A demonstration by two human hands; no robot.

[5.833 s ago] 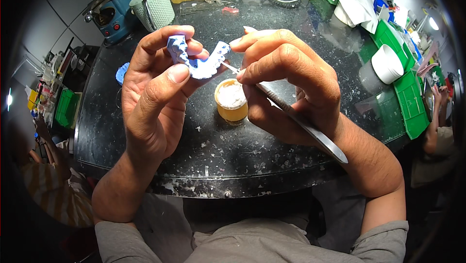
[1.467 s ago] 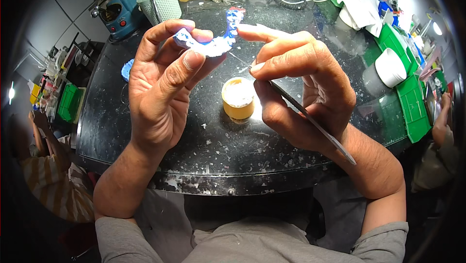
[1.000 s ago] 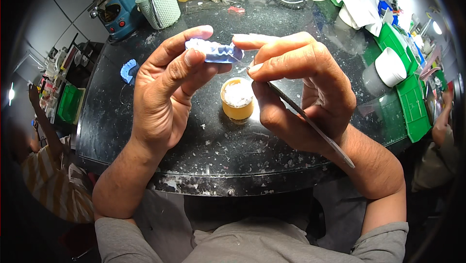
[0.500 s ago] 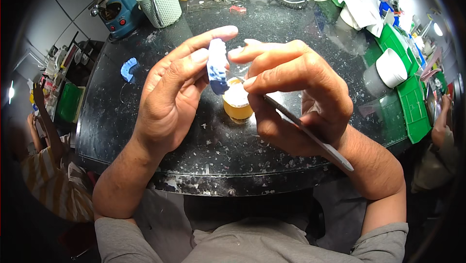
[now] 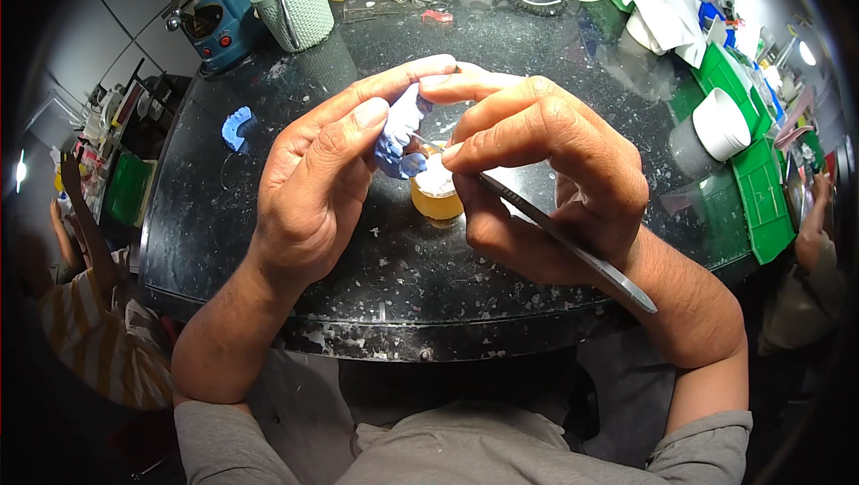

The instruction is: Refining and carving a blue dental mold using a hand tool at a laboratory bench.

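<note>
Blue cast (image 5: 400, 138) now turned upright

Both hands meet over the middle of the black table (image 5: 268, 243), closing that space: the left hand (image 5: 313, 190) and right hand (image 5: 546, 172) hover just above a small yellow jar (image 5: 437, 199). A long metal tool (image 5: 573, 248) slants from the right hand toward the near edge, barring that side. The near edge and near-left part lie open, speckled with white bits. A blue cast (image 5: 236, 127) sits alone toward the left edge. The far edge is crowded: a blue machine (image 5: 219, 11), a mesh cup (image 5: 295, 11). Green trays (image 5: 761, 190) and a white bowl (image 5: 720, 123) block the right edge.
</note>
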